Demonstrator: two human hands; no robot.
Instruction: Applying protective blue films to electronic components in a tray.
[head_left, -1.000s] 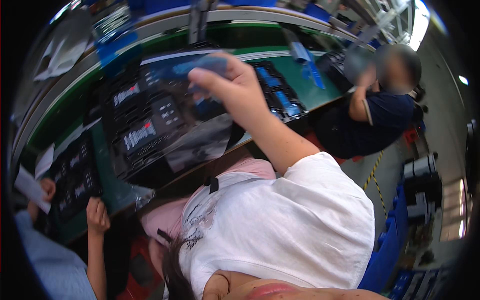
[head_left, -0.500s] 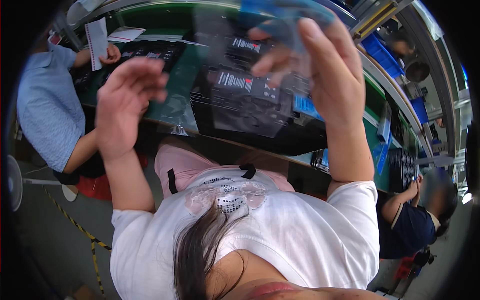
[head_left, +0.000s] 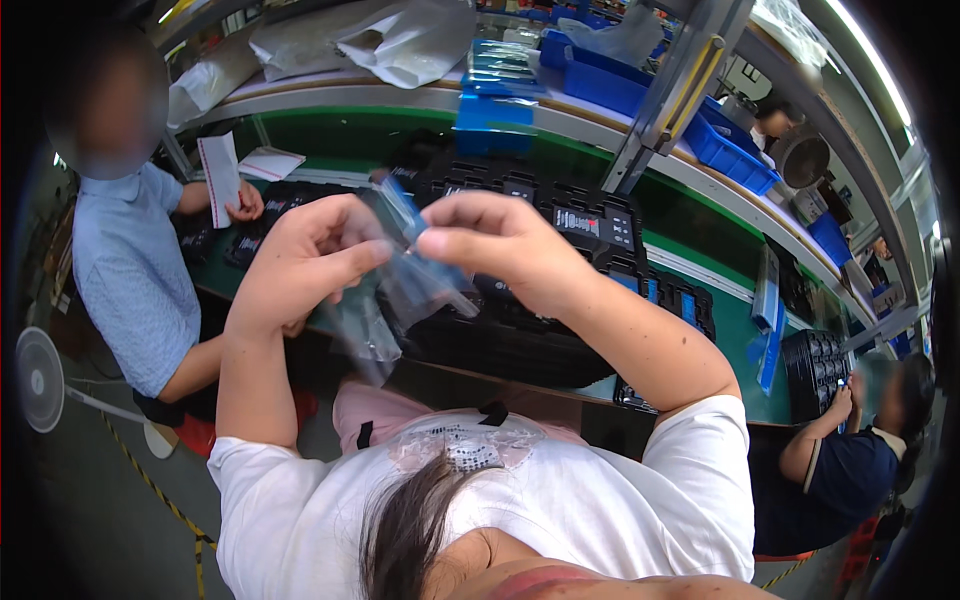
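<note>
Crumpled clear plastic film, blurred and tinted blue in places, hangs between my two hands above the stacked trays. My right hand pinches it near its upper part with thumb and forefinger. Fingers curled, my left hand grips the film's left side; its fingertips are partly hidden. Beneath my hands stands a stack of black plastic trays, holding dark flat labelled pieces. Some pieces on the right of the stack show blue surfaces.
Blue film sheets hang from the shelf behind the stack. A metal post and blue bins stand to the right. A co-worker holds paper at left; another person works at right.
My hands, wide apart before, have come together over the front of the trays. The film has come down from high on the right to between them. The view has tilted up, showing more shelf.
</note>
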